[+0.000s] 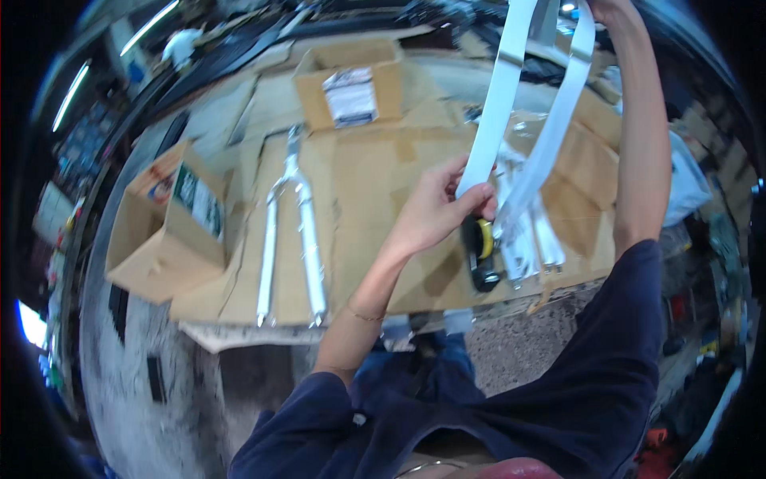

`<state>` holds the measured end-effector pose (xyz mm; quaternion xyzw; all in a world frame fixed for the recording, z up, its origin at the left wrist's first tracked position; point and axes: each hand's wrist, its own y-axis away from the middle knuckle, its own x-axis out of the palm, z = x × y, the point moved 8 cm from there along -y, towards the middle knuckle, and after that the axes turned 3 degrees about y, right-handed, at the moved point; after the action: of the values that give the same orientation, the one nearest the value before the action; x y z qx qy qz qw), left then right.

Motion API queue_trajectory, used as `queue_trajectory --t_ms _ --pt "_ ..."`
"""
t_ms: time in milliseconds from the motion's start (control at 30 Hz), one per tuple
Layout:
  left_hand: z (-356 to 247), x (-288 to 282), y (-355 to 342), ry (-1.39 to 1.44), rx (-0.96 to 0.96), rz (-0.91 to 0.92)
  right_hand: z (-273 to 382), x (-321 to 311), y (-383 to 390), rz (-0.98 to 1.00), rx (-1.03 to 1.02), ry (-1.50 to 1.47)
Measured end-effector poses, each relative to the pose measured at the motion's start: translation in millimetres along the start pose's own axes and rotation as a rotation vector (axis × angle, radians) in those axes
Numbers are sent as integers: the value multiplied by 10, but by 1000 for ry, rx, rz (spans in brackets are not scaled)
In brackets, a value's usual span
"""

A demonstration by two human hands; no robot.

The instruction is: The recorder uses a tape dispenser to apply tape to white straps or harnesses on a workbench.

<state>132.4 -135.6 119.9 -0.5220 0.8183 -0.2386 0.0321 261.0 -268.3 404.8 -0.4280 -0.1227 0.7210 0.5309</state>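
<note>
A long white two-legged part (496,96), shaped like a bicycle fork, is held up on the right, its upper end cut off by the top edge. My left hand (443,203) is closed around the lower end of its nearer leg. High at the top edge, my right hand (613,11) grips its upper part, though most of those fingers are out of frame. Beneath lie several white pieces in clear plastic (523,251), with a black and yellow tool (482,254) beside them. A white bicycle fork (290,172) in clear wrap rests left of my left hand, its legs toward me.
Flat cardboard (363,191) covers the worktable. One open carton (171,259) stands at the left and another carton (307,84) with a white label at the back. Behind them are dark long materials (239,68). A person (182,48) is far off at upper left.
</note>
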Motion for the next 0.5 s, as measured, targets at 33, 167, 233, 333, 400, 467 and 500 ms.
queue_trajectory --t_ms 33,167,233,333,400,467,500 --pt "21 -435 452 -48 -46 -148 -370 726 -381 95 -4 -132" --pt "528 -806 1152 -97 -277 -244 -2194 1399 -1089 118 149 -152" --pt "981 -1018 1331 1 -409 -318 -2652 1996 -983 130 -265 918" --pt "1658 -1608 1870 92 -584 -500 -3160 3318 -35 110 305 394" --pt "1922 -1978 2352 231 -660 -647 -2396 3972 1049 133 335 281" --pt "1822 -1881 2146 199 -595 -658 -2529 3869 2276 159 692 294" --pt "1736 -1838 2079 153 -515 -676 -2443 3845 2755 177 634 477"
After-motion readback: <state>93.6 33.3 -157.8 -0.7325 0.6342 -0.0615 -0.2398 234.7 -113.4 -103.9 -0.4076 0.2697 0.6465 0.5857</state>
